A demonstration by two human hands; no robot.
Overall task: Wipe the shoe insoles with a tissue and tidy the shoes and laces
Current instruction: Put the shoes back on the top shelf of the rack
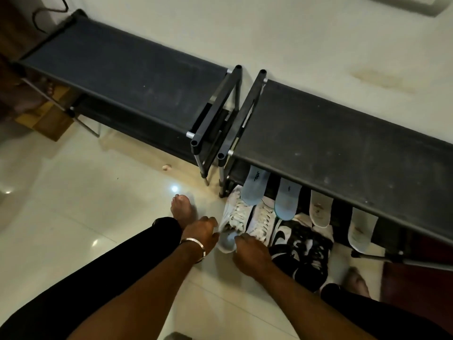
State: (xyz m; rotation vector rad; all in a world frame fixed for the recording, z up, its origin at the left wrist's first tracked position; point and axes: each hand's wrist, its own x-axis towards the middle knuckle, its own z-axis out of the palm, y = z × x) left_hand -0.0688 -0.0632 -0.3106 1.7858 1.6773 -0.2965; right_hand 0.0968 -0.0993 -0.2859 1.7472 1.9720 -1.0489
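Note:
A pair of white sneakers (pixel 247 222) with pale laces stands on the floor in front of the right shoe rack (pixel 343 133). My left hand (pixel 202 229) grips the heel side of the left white sneaker. My right hand (pixel 250 251) pinches the rim of the same sneaker at its opening, where a light blue lining shows. A pair of black and white sneakers (pixel 301 249) lies to the right. Several insoles lean against the rack: two light blue insoles (pixel 253 187) (pixel 286 202) and two whitish insoles (pixel 320 209) (pixel 361 229). No tissue is visible.
A second black shoe rack (pixel 117 77) stands to the left along the white wall. My bare feet (pixel 182 208) (pixel 356 280) rest on the glossy tile floor. A cardboard box (pixel 49 116) sits at the far left, a dark red mat (pixel 416 283) at the right.

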